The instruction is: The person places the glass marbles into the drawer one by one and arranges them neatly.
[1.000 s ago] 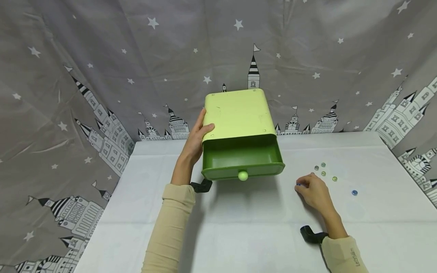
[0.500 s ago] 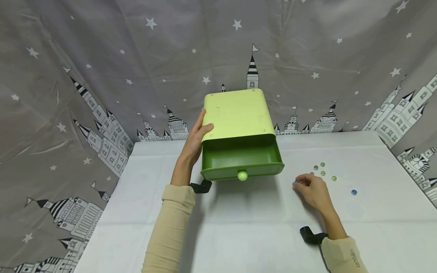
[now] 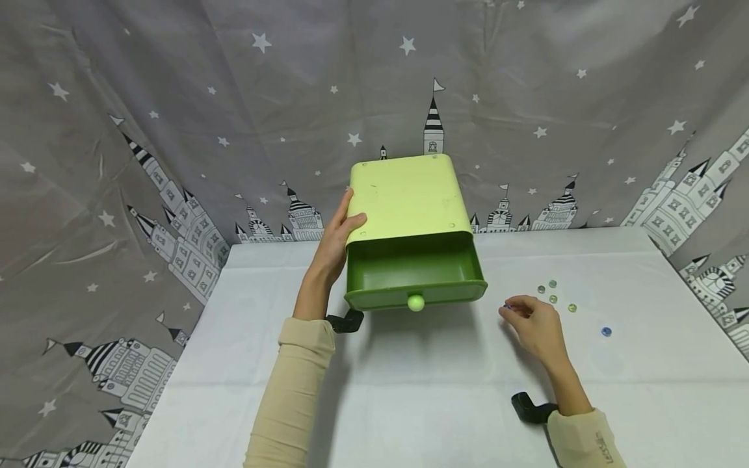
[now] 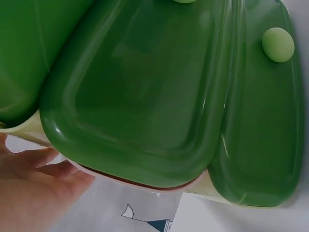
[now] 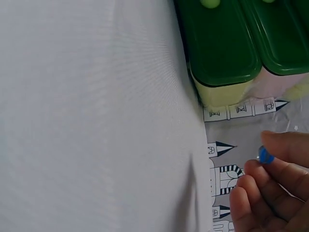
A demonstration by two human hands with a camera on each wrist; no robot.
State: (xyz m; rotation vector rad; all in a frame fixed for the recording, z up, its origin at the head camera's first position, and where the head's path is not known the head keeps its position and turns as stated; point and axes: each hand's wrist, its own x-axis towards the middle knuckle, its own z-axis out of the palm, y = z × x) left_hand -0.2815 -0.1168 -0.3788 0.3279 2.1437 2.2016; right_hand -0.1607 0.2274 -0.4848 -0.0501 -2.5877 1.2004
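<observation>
Blue, see-through and tiny: that's the gem (image 5: pixel 265 154) I've got pinched between thumb and finger of the right hand (image 3: pixel 536 328), to the right of the pulled-out top drawer (image 3: pixel 415 296). Glass or clear plastic, I can't tell, but I'd bet it's nearly weightless, hard and slick, so take it by the edge and go easy or it could ping away. Left hand (image 3: pixel 331 244) isn't clenched, just laid along the left side of the three-drawer cabinet (image 3: pixel 409 195), thumb on top. The cabinet looks stiff and probably light enough to skid on the worktop (image 3: pixel 421 403), so I'd brace that side. The loose gems (image 3: pixel 572 308) nearby should suit the same edge pinch.
</observation>
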